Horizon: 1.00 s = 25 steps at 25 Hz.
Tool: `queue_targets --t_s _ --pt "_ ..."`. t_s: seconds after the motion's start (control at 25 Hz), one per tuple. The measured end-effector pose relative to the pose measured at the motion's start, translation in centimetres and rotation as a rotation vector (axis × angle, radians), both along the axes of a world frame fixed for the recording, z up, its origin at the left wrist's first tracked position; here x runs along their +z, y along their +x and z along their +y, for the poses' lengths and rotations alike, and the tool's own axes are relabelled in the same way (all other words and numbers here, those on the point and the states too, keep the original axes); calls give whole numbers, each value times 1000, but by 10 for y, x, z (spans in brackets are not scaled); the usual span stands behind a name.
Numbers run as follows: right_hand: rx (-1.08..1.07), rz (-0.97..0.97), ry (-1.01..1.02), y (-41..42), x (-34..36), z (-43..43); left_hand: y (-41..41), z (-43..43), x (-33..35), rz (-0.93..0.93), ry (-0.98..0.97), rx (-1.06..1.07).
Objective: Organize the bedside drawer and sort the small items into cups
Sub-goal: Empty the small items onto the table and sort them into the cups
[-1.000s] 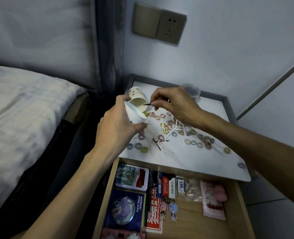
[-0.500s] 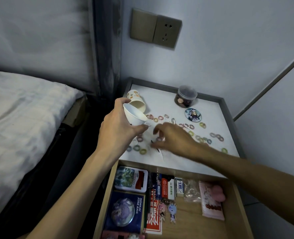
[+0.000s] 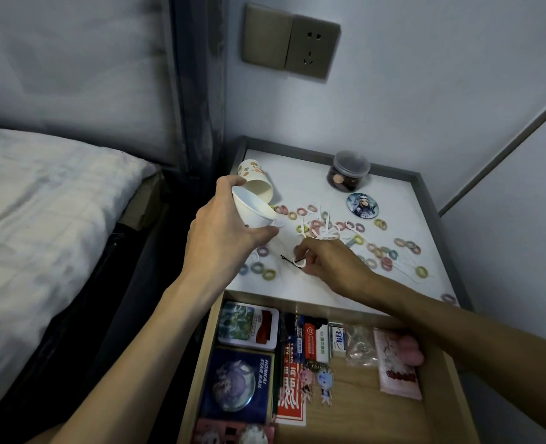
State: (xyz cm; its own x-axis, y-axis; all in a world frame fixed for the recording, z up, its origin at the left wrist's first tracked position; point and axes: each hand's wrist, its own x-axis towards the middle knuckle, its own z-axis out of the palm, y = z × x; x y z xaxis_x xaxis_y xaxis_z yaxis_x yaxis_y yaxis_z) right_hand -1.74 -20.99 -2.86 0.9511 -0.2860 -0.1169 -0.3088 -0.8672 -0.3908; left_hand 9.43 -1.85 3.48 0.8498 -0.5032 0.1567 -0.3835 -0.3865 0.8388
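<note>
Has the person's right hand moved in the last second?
Yes. The right hand has left the white cup mouth and come toward the nightstand top front edge, pinching a black hairpin there.

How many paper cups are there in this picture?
2. A white cup tilted in the left hand; a patterned cup lying on its side behind it on the bedside table. No others show.

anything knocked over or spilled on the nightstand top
Yes. The patterned paper cup at the back left lies on its side, mouth toward the front. Coloured hair ties are strewn loose across the nightstand top, one stray tie near its front right corner.
</note>
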Motion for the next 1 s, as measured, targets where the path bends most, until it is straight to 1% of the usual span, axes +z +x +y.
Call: queue_targets --t_s 0.12,0.2,0.36,0.48,0.56,0.68,0.8,1.0 --pt "-80 -44 66 -1 6 -5 1 0 0 4 -4 -2" --pt "-105 -59 47 0 10 -12 2 1 1 3 -3 0" --pt "-32 -90 -218 2 11 -18 3 1 1 4 -2 2" --pt "139 -121 -319 4 8 -8 3 1 1 0 -5 2" --pt "187 -110 -384 9 4 -4 3 1 1 2 -2 5" --pt "136 -77 -391 18 -3 -2 5 3 2 -11 1 24" --pt "138 -76 -397 24 -6 -1 9 7 5 -20 -8 52" --pt "100 -90 -317 27 -2 13 28 19 9 11 -62 156"
